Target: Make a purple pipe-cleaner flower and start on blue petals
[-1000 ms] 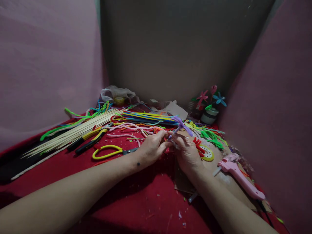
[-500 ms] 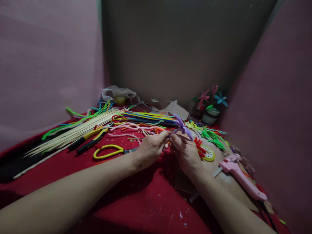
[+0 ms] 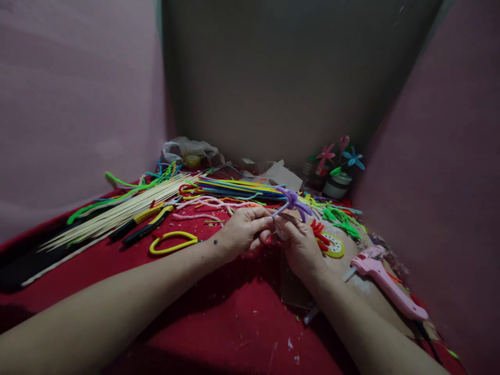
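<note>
A purple pipe-cleaner flower (image 3: 295, 202) is held up in front of me, its long petals spread to the right and its stem slanting down left. My left hand (image 3: 241, 230) pinches the stem between thumb and fingers. Right beside it, my right hand (image 3: 300, 245) has thumb and fingers closed at the lower stem; the exact contact is partly hidden. Just beyond my right hand lie a bent red pipe-cleaner piece (image 3: 320, 235) and a yellow-rimmed white disc (image 3: 334, 246). Scissors with yellow handles (image 3: 174, 234) rest behind my left forearm, blades hidden.
Pliers (image 3: 150, 221) and a bundle of wooden sticks (image 3: 117, 213) lie left on the red cloth (image 3: 219, 323). Loose pipe cleaners (image 3: 238, 185) spread behind my hands. At right, a pink glue gun (image 3: 390, 284) lies on cardboard. Finished flowers stand in a jar (image 3: 337, 186).
The purple flower has tipped and turned to the right, showing more of its stem. My left hand has rolled, and its fingers now lie along the stem. The right hand has barely moved.
</note>
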`<state>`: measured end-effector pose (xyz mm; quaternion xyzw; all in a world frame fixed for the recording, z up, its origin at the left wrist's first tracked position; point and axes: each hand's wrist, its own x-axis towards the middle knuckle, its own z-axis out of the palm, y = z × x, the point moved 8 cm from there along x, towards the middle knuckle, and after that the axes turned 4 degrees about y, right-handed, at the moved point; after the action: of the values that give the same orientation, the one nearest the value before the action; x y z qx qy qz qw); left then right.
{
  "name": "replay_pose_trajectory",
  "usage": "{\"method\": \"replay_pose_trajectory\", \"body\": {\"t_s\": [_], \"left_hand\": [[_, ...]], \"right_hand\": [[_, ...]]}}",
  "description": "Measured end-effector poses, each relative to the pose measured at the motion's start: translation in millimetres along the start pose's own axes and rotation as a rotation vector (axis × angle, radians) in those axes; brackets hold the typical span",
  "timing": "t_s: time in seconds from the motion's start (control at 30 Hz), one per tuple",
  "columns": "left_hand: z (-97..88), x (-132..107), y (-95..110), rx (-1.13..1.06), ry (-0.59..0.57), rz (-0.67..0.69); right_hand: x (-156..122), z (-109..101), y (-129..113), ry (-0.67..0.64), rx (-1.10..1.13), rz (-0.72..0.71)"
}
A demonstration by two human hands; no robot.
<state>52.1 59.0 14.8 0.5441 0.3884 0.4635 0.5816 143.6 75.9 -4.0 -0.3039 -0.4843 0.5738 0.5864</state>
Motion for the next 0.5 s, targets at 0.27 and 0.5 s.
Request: {"method": "replay_pose_trajectory", "body": {"t_s": [0.27, 0.5], "left_hand": [[7.8, 0.5, -11.3, -0.254, -0.244, -0.139], [-2.9, 0.9, 6.8, 0.371, 0.017, 0.174]], "right_hand": [[1.6, 9.4, -2.3, -0.084, 0.151, 0.087], [0.1, 0.4, -2.7, 0.011, 0.077, -0.007]]}}
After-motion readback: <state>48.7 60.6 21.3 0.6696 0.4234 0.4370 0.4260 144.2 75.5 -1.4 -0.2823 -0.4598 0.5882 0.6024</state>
